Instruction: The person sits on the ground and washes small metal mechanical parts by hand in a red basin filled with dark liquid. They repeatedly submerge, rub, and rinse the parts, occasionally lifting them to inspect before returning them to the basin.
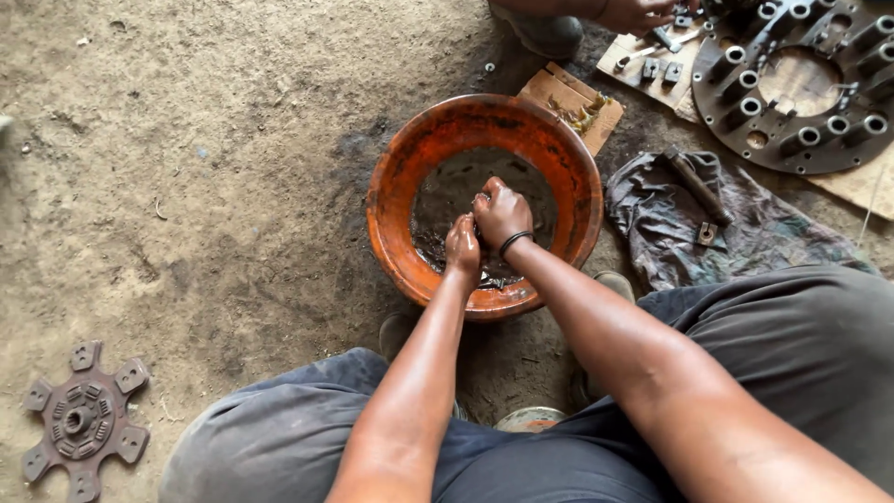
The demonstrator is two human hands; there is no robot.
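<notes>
In the middle of the frame, an orange metal basin (568, 177) stands on the dirt floor (205, 168), with dark oily liquid (447, 200) inside. Both hands are down in this basin, touching each other. The left hand (462, 247) is wet and its fingers are curled downward; the right hand (503, 212), with a dark band on the wrist, is closed like a fist. What they grip I cannot tell, because the fingers hide it.

At the lower left of the frame lies a clutch disc (84, 421). Right of the basin is a dirty grey cloth (745, 233) with a metal tool (697, 184) on it. In the upper right a big round clutch plate (801, 84) rests on cardboard (861, 186), and another person's hand (638, 13) reaches near small parts.
</notes>
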